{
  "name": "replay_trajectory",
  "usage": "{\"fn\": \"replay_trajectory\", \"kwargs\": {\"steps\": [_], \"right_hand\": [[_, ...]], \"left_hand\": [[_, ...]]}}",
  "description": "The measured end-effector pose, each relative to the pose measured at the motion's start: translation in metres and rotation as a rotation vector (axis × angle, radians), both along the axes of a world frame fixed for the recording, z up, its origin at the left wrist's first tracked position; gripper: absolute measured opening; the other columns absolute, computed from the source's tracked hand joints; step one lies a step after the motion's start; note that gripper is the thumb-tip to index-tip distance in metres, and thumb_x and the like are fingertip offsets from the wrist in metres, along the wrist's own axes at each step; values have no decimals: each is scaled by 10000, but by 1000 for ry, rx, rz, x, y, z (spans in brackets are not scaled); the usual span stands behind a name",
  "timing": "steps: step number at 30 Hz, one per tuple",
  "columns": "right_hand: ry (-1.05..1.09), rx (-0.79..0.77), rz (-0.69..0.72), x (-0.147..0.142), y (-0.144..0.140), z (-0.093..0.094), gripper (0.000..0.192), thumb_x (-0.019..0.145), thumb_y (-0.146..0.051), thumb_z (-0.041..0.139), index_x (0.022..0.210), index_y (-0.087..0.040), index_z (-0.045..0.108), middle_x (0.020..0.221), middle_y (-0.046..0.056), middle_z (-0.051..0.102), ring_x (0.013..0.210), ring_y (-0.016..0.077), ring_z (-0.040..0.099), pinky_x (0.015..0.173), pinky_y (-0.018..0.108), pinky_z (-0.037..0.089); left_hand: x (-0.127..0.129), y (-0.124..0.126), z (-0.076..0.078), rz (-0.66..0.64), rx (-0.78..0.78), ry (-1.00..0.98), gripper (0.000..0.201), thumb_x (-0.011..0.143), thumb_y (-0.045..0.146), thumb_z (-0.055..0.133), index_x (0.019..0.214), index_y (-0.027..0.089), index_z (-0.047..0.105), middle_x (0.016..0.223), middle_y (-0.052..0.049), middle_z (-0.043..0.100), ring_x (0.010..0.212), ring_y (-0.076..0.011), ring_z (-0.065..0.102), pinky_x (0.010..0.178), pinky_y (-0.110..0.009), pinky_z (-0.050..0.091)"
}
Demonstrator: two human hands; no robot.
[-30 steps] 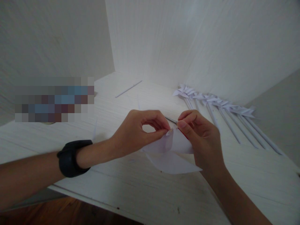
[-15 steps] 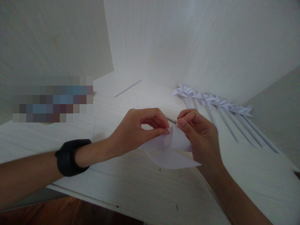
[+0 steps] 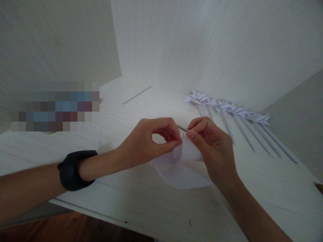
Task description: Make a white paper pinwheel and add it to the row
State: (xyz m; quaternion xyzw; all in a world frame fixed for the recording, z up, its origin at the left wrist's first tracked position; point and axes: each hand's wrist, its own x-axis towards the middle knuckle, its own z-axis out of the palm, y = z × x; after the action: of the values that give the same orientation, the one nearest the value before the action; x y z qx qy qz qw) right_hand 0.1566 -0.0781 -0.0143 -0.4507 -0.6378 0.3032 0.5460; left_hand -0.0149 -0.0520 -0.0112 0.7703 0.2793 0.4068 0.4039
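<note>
1. Faces white walls (image 3: 214,50), meeting in a corner at the back.
2. Works above a white table (image 3: 151,208).
3. Has a row of white paper pinwheels (image 3: 223,106) lying along the back wall, at the right, on sticks slanted toward the near right.
4. Includes a pixelated patch (image 3: 55,107) at the far left; cannot tell its contents.
5. Pinches a white paper sheet (image 3: 193,151) by its upper edge with the left hand (image 3: 146,137), grip pressed together.
6. Holds the sheet above the table, between both hands, curled, with a broad flap hanging below.
7. Bends the right hand (image 3: 218,144) just beside the upper edge.
8. Wears a black wristband (image 3: 74,171), left wrist.
9. Leaves a lone white stick (image 3: 137,95) lying near the back corner.
10. Pinches a thin dark tool (image 3: 182,127) in the right grip.
</note>
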Motion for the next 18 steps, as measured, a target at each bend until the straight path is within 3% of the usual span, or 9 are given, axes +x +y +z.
{"fn": "replay_trajectory", "kwargs": {"steps": [7, 13, 18], "right_hand": [[-21, 32, 13, 0, 0, 1, 157, 763, -247, 653, 657, -201, 547, 830, 5, 539, 785, 135, 522, 611, 255, 395], [85, -100, 70, 0, 0, 1, 171, 739, -257, 664, 628, -193, 550, 820, 0, 538, 701, 112, 507, 552, 233, 384], [166, -193, 123, -1, 0, 2, 186, 744, -277, 655, 625, -186, 545, 820, -3, 529, 639, 87, 472, 508, 213, 355]], "left_hand": [[-1, 7, 2, -32, -72, -13, 58, 731, 174, 671, 715, 142, 626, 743, -2, 632, 724, -108, 568, 715, -244, 486], [-2, 13, 2, -132, -198, -69, 64, 702, 162, 699, 669, 150, 647, 690, 2, 648, 690, -112, 580, 681, -249, 471], [-4, 15, 2, -195, -195, -93, 48, 689, 137, 708, 679, 163, 669, 691, 6, 663, 686, -109, 600, 685, -237, 483]]}}
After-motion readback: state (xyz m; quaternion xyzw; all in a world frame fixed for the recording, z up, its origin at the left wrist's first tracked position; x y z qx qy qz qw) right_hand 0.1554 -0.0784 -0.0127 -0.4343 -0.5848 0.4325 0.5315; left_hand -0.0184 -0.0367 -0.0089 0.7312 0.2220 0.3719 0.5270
